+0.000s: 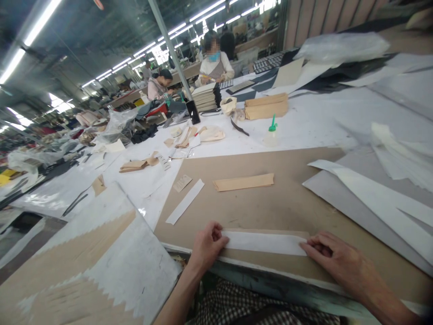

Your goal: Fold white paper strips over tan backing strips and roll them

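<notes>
A long white strip (265, 243) lies near the front edge of the brown work board (287, 212), with a thin tan edge showing along its far side. My left hand (209, 243) is closed, thumb and fingers pinching the strip's left end. At the opposite end my right hand (329, 253) grips the corner between thumb and curled fingers. Beyond the strip sits a small stack of tan strips (243, 182). A narrower white strip (185, 201) rests at an angle to the left, close to a small tan piece with markings (182, 183).
Large white sheets (372, 198) cover the board's right side. At left is a pale panel with tan zigzag-edged pieces (101, 243). Farther back stand a green-capped bottle (271, 131), a tan stack (266, 106) and a phone (193, 112). Several people work beyond.
</notes>
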Demonstrator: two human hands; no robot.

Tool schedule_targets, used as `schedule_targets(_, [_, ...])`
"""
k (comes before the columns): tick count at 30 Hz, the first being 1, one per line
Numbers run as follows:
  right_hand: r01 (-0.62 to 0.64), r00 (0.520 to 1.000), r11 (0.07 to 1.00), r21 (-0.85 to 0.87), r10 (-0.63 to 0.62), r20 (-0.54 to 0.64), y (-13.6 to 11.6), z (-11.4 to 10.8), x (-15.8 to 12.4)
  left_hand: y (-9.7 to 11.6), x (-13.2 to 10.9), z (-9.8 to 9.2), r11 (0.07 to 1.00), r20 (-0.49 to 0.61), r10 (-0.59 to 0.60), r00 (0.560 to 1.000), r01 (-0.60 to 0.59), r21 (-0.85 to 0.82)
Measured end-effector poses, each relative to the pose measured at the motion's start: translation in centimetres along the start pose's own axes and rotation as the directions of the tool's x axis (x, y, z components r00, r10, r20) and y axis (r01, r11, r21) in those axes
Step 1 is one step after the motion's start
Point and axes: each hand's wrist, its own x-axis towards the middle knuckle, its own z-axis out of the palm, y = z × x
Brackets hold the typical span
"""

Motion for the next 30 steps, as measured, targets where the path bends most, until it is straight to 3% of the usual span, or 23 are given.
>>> schedule_targets(3, [0.007,0.994,0.999,0.043,-0.012,0.105,0.4,0.1,0.0,-0.1,0.1,0.0,1.0,-0.002,0.0,1.0,0.0,0.018])
schedule_targets(10, [-0.006,0.997,0.999,0.039,0.004,0.074,-0.5,-0.4,-0.3,0.1,0.0,0.1,0.997,0.047,0.023,0.999,-0.026,0.079])
schedule_targets(16, [0.019,0.998,1.0,0.003,-0.019,0.052,-1.8,-1.2,-0.6,-0.9,-0.1,-0.2,0.982,-0.015,0.028,1.0,-0.024,0.185])
schedule_targets(20, [0.008,0.999,1.0,-0.019,-0.007,0.04,-1.9,-1.2,-0.9,-0.6,-0.5,0.2,0.915,0.001,0.203,0.979,-0.19,0.356])
schedule_targets(23, [0.007,0.999,0.999,-0.036,-0.006,0.037,-2.0,-1.2,-1.0,1.4,-1.3,2.1,0.763,0.008,0.47,0.882,-0.412,0.498])
schedule_targets(25, [0.013,0.999,0.999,-0.051,-0.011,0.034,-2.0,-1.2,-1.0,3.0,-1.6,4.1,0.64,0.117,0.634,0.764,-0.604,0.474])
schedule_targets(27, [0.026,0.999,0.997,-0.068,-0.024,0.028,-2.0,-1.3,-1.0,4.1,-1.7,6.1,0.561,0.24,0.7,0.672,-0.726,0.398])
schedule_targets(30, [0.068,0.998,0.994,-0.087,-0.067,0.02,-2.1,-1.3,-1.2,4.2,-1.2,8.2,0.549,0.274,0.714,0.645,-0.757,0.354])
